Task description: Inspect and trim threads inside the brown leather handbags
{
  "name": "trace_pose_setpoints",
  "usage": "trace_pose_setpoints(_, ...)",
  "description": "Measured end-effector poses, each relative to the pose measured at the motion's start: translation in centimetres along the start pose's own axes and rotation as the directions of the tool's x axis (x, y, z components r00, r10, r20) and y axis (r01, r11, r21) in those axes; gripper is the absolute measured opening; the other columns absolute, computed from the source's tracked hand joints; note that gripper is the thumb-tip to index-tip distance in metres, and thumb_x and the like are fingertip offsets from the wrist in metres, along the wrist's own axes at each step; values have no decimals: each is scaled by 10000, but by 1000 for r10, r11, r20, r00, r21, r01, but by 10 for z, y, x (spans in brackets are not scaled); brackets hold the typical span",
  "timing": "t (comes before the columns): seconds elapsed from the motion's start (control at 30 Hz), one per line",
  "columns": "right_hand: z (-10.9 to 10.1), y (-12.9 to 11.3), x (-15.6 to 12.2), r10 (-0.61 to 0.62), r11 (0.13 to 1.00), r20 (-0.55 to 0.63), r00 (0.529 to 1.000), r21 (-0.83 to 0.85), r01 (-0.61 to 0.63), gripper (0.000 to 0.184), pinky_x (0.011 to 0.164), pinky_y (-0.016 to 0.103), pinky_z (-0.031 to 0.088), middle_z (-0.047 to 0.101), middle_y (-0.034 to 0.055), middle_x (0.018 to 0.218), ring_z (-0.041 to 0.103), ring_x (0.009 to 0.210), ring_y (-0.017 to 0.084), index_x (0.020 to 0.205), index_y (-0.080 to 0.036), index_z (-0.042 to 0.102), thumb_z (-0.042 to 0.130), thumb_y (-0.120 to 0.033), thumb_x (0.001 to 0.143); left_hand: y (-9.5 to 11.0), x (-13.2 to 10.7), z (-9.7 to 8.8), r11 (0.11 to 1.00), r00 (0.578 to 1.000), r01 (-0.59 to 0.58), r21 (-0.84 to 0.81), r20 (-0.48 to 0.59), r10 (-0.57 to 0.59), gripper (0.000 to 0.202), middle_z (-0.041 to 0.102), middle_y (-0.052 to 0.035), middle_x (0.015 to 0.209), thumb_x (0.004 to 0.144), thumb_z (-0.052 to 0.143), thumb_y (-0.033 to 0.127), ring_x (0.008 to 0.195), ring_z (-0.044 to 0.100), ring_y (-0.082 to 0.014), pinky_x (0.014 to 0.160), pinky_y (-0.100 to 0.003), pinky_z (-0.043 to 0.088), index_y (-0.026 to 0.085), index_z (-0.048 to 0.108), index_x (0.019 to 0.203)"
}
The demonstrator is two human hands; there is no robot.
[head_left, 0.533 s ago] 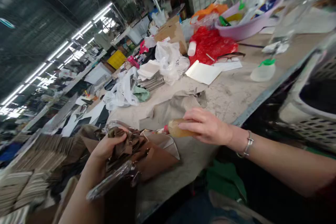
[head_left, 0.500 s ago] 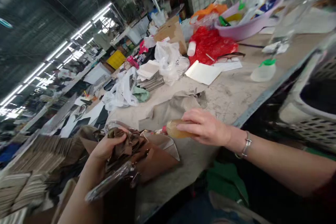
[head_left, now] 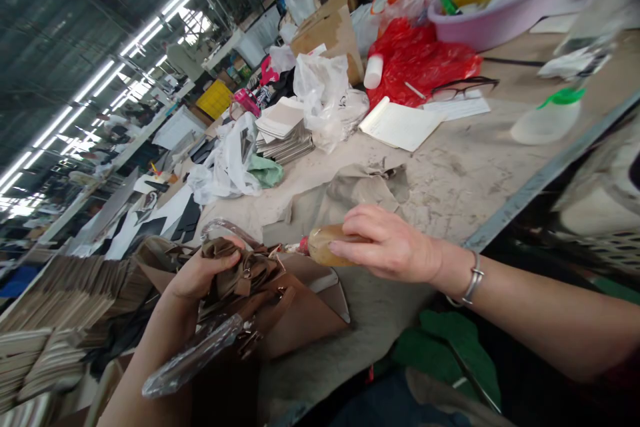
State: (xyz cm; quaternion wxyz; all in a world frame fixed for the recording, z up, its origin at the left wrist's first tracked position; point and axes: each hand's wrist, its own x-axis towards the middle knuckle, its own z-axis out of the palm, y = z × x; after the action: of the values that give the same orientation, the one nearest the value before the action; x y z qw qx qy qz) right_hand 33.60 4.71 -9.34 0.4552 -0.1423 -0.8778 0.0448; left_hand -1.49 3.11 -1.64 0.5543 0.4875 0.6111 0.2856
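Note:
A brown handbag [head_left: 300,320] with metal fittings lies at the near edge of the workbench. My left hand [head_left: 203,270] is closed round its bunched dark-brown fabric, perhaps the lining. In my right hand [head_left: 385,243] is a squeeze bottle [head_left: 323,245] of amber liquid, tipped sideways with its red-collared nozzle pointing left at the bag's opening. Whether the nozzle tip touches the bag I cannot tell. Clear plastic wrap [head_left: 195,353] hangs from the bag by my left forearm. Beyond the bottle a crumpled grey-brown cloth [head_left: 345,193] lies on the bench.
Stacked brown panels [head_left: 75,293] fill the left side. Behind are white plastic bags [head_left: 323,90], an open notebook [head_left: 400,123], glasses [head_left: 465,88], a red plastic bag [head_left: 420,67] and a lilac basin [head_left: 500,30]. A green-capped bottle [head_left: 547,120] stands near the bench's right edge.
My view has shifted a little, so the bench things appear displaced. The bottle's nozzle sits slightly further left, and both hands keep their hold.

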Motion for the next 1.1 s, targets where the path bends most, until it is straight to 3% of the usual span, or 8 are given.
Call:
trace_pose_setpoints(0.6,3,3,-8,58,998,-1,998,3,-58,127,680,315,387,466,43,778,446,796,167,906,-154,588,472,-105,892,1,10,6,998,999,46,48,-25,-45,310,638,0,656,587,807,305,559,589,-133,514,-202,490,144,603,756)
trace_pose_setpoints(0.87,5,0,-12,89,996,71,993,-9,-89,164,659,304,367,445,43,758,409,751,161,871,-150,605,446,-121,902,-2,12,5,998,1000,16,66,-16,-15,301,639,3,659,596,800,315,569,583,-122,521,-188,487,147,609,757)
trace_pose_setpoints(1.1,4,-1,-11,81,996,57,995,-25,-80,165,682,306,369,414,35,749,406,775,167,872,-156,599,440,-128,904,0,12,5,997,1000,16,79,-15,-14,278,641,-4,662,603,793,294,577,581,-130,529,-195,473,142,615,752)
